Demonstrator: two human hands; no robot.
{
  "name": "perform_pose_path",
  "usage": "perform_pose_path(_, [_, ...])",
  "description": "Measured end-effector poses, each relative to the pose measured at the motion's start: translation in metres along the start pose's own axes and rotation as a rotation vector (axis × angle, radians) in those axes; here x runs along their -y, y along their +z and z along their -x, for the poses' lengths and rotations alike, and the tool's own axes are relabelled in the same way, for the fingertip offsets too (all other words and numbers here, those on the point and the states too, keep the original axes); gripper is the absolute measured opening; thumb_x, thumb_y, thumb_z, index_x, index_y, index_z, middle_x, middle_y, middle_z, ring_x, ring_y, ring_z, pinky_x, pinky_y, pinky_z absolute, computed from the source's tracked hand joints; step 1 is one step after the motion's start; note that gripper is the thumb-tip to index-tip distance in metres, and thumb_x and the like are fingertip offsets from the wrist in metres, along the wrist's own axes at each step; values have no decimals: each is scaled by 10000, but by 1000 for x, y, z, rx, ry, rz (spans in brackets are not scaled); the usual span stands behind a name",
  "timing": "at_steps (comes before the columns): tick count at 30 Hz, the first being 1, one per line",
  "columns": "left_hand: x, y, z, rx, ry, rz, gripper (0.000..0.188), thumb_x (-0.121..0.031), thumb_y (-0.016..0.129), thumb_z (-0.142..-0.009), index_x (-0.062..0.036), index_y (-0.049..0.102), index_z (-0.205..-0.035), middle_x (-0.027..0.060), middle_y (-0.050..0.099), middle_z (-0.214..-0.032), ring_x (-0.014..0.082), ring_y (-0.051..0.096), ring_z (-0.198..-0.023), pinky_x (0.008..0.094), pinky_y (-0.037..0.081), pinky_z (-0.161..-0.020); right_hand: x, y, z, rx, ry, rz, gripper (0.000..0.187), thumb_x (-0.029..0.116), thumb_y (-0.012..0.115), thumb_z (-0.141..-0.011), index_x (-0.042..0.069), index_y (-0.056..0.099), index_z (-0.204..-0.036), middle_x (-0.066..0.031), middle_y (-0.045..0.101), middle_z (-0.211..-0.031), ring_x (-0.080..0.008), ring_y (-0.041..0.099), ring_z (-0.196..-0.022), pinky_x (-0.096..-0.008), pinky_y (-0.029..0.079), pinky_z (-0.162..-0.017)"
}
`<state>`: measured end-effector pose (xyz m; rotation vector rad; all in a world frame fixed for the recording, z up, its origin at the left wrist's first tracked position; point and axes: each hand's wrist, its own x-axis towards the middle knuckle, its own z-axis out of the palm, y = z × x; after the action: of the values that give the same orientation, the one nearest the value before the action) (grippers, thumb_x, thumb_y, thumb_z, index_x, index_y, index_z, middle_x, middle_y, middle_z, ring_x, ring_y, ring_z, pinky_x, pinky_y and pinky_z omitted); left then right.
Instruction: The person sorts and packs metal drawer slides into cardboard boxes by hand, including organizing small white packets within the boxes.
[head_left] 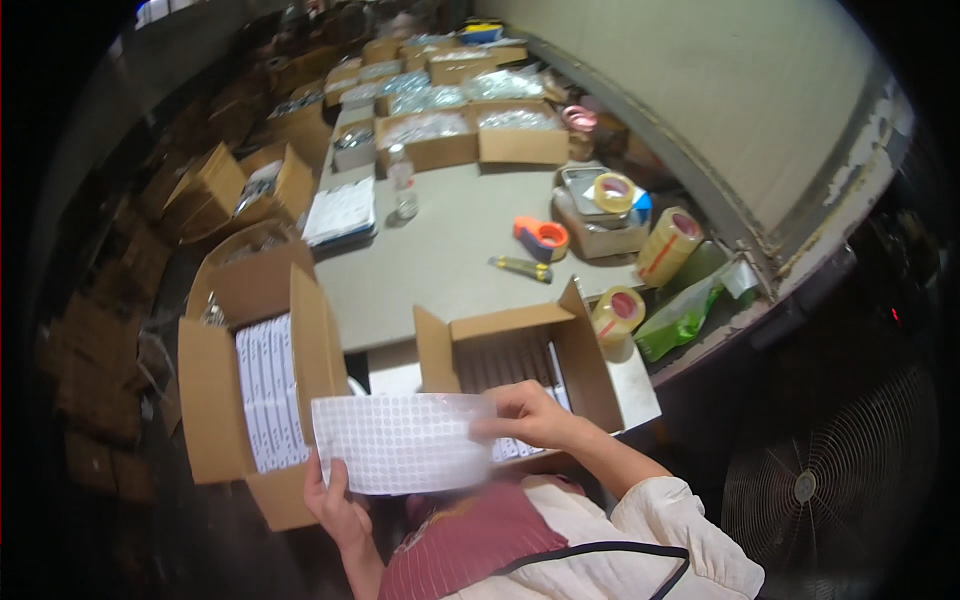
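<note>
My left hand [338,505] grips a white sheet of small round stickers [385,440] by its lower left corner, thumb on the front. At the sheet's right end, my right hand [535,415] has its fingers pinched together against it, the tips slightly blurred. Whether a single sticker is between those tips is too blurred to see. Below and behind the sheet stands an open cardboard box [515,322] with a row of brown and white flat packs inside, partly covered by my right hand. Left of the sheet, another open carton [212,400] holds upright white flat boxes [268,390].
On the table [440,250] lie a yellow-black utility knife [520,268], an orange tape dispenser [541,238], rolls of clear tape [670,245], a plastic bottle [402,182] and papers [340,210]. Cartons of plastic-wrapped parts [425,135] fill the far end. A fan [805,487] stands at right.
</note>
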<state>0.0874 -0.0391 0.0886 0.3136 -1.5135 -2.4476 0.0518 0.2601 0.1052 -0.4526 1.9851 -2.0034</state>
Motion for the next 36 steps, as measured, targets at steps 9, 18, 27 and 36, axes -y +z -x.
perform_pose_path(9, [27, 40, -19, 276, -102, -247, 331, -97, 597, -949, 65, 569, -1236, 152, 707, -940, 122, 629, -581, 228, 506, -490, 17, -138, -26, -527, 97, -93, 216, 158, 682, -901, 2, 696, -1050, -14, 681, -796, -74, 632, -700, -232, 521, -624])
perform_pose_path(18, [82, 66, -30, 454, 119, -659, 567, 58, 570, -870, 59, 372, -1402, 195, 507, -1343, 238, 635, -1075, 297, 517, -838, -68, -369, -40, -1012, -174, -664, 166, 108, 552, -974, 40, 480, -1107, -139, 642, -889, -237, 655, -697, -326, 525, -532])
perform_pose_path(27, [130, 72, -36, 452, 420, -950, 646, -92, 669, -830, 31, 383, -1396, 235, 396, -1431, 346, 582, -1105, 400, 518, -925, -92, -480, -72, -1344, -424, -885, 237, 62, 440, -1002, -7, 480, -1225, -174, 613, -1129, -289, 656, -870, -365, 616, -652])
perform_pose_path(36, [150, 56, -42, 527, 127, -1011, 452, -111, 556, -931, 12, 459, -1355, 240, 552, -1274, 395, 528, -1183, 463, 418, -1010, -72, -498, -146, -1344, -259, -757, 183, 143, 549, -982, 19, 514, -1112, -129, 625, -915, -240, 644, -699, -326, 526, -536])
